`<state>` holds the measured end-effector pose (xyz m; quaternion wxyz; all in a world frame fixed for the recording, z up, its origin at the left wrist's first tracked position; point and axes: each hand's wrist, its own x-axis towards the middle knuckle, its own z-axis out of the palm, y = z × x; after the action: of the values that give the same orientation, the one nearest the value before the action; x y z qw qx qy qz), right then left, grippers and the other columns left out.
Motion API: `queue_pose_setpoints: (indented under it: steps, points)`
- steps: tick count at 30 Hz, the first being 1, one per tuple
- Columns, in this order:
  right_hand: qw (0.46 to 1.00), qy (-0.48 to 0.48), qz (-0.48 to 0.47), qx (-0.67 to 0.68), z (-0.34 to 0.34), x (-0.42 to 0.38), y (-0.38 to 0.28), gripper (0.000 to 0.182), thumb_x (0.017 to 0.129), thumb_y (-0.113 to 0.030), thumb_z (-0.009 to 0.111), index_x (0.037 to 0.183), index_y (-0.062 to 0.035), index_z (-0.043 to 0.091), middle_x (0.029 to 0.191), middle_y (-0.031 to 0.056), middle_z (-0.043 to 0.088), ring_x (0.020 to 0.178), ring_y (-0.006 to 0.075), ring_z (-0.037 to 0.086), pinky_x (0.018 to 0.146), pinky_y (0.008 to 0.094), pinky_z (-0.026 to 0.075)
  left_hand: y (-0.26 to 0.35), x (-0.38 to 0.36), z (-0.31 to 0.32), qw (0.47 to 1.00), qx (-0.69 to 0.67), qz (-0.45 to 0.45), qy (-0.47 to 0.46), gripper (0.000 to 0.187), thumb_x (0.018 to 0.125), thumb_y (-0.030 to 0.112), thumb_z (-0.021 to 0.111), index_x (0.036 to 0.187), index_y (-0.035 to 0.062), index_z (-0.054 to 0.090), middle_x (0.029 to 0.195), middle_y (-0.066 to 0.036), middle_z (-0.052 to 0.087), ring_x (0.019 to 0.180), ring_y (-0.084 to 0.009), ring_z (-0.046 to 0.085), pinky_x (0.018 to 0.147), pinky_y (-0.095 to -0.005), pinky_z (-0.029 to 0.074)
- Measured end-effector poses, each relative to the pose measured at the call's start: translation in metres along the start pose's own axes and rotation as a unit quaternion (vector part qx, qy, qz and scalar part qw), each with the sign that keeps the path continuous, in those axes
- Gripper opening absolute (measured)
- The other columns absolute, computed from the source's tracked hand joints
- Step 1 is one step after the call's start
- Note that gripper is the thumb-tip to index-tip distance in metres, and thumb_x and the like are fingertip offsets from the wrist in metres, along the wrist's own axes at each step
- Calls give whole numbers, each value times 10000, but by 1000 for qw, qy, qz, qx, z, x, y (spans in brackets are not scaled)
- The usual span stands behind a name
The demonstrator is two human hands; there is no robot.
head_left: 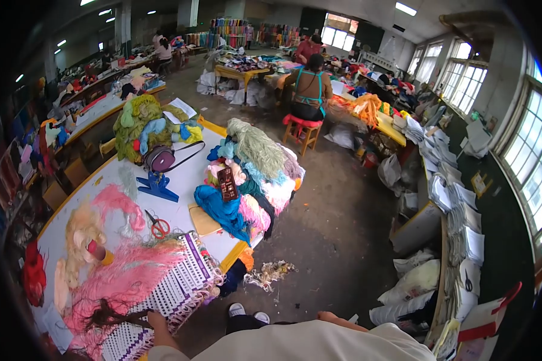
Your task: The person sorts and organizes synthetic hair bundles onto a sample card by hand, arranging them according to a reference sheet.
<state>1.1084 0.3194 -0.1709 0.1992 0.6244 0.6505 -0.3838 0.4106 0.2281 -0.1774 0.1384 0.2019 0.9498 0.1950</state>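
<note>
My left hand (158, 322) is closed on a bundle of dark brown yarn (108, 315) over the near end of the white table. Under and around the bundle lie pink threads (126, 271) and a white card with purple bands and rows of dark marks (183, 280), with knotted yarn ends along its edge. My right hand (328, 315) is low beside my body at the right, mostly hidden by my clothing, and its fingers cannot be made out. Red-handled scissors (159, 227) rest on the table beyond the pink threads.
Colourful yarn piles (253, 156), a blue clamp-like object (158, 187), a purple bag (160, 159) and a cone (100, 252) are on the table. Loose yarn (270, 275) lies on the floor. A person sits on a stool (303, 129) ahead. Stacked papers (457, 222) line the right.
</note>
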Motion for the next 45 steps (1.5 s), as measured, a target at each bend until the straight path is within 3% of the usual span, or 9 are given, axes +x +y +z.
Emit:
queue_pose_setpoints:
  steps: [9,12,14,19,24,27,39,41,45]
  points:
    - [1000,-17,1,-7,-8,-11,-13,250,863,-314,613,1010,-113,639,1024,108,668,1010,279,617,849,390,488,0,0,3,999,-5,-20,30,255,901,192,567,972,-53,571,950,-264,637,935,-433,612,816,-490,469]
    - [1000,-9,25,15,-12,-9,-12,244,866,-310,595,992,-108,645,1008,117,671,997,301,623,846,403,490,2,-3,2,999,-9,-23,27,253,899,187,567,972,-56,575,940,-268,638,934,-430,614,810,-489,468]
    - [998,-20,-26,-53,-15,-3,-10,262,864,-310,579,983,-88,650,1000,142,671,985,330,626,847,420,492,-6,4,8,999,-19,-2,27,253,895,189,570,972,-52,579,932,-261,643,937,-425,616,806,-483,470]
    - [999,14,-21,-41,-20,-3,-12,294,866,-313,564,971,-51,643,1018,170,666,993,352,622,855,434,491,6,-5,-1,999,-4,-26,38,280,892,194,574,981,-71,594,947,-273,640,934,-426,615,804,-479,473]
    - [998,45,-30,-29,-12,8,-8,271,865,-301,569,981,-64,630,1005,165,666,982,349,623,850,433,489,6,-6,-2,999,17,-14,45,270,890,206,572,983,-48,579,961,-262,644,943,-437,612,822,-489,472]
    - [999,-4,-44,-31,-9,17,5,244,856,-296,582,971,-85,619,983,153,664,965,338,625,831,429,490,-5,0,6,999,-1,-8,35,269,890,198,577,976,-57,578,960,-269,642,934,-437,611,808,-488,471]
    - [1000,-13,-26,-5,-35,5,3,282,828,-349,634,1004,-128,630,1016,110,666,999,283,621,824,396,482,2,-4,5,997,-28,-26,66,223,896,183,570,943,-36,578,929,-257,637,929,-429,608,810,-485,467]
    - [1000,-14,-23,-11,-37,0,2,308,871,-290,514,1036,-74,661,1090,172,658,1050,343,615,891,436,485,-1,-1,8,997,-31,-37,62,223,896,178,567,959,-35,578,931,-259,638,930,-430,610,807,-485,468]
    - [1000,-15,-6,-14,-44,1,-3,341,887,-307,490,1064,-76,669,1105,171,656,1048,345,616,899,431,483,5,-3,8,997,-27,-36,67,226,883,167,581,946,-50,585,916,-265,642,918,-434,616,789,-484,472]
